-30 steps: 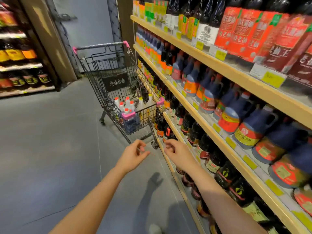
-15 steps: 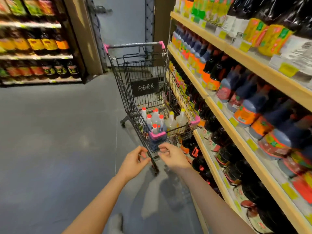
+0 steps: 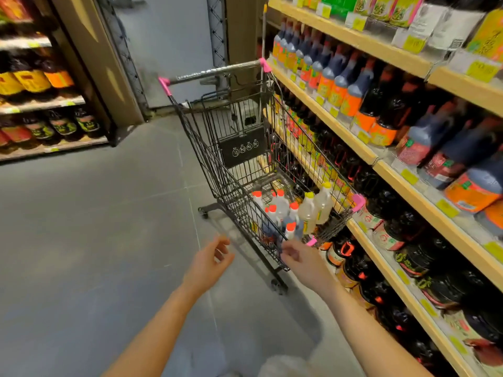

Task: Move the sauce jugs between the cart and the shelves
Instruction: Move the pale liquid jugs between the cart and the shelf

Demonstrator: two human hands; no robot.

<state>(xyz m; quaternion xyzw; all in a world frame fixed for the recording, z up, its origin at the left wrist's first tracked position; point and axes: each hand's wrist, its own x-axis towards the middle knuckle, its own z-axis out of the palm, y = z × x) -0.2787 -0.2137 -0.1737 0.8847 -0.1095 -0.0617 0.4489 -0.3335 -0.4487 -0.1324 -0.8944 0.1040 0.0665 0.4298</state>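
Head view: your left hand (image 3: 209, 263) and right hand (image 3: 302, 258) loose, empty, at cart (image 3: 217, 170) front edge; jugs (image 3: 288, 213) inside, none moved to shelves (image 3: 381, 161) yet.

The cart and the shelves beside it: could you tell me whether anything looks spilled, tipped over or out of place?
Nothing stands out. The jugs in the cart stand upright at its near end, the shelf bottles sit in rows, and the floor shows no spill. Both hands, left hand and right hand, are empty.
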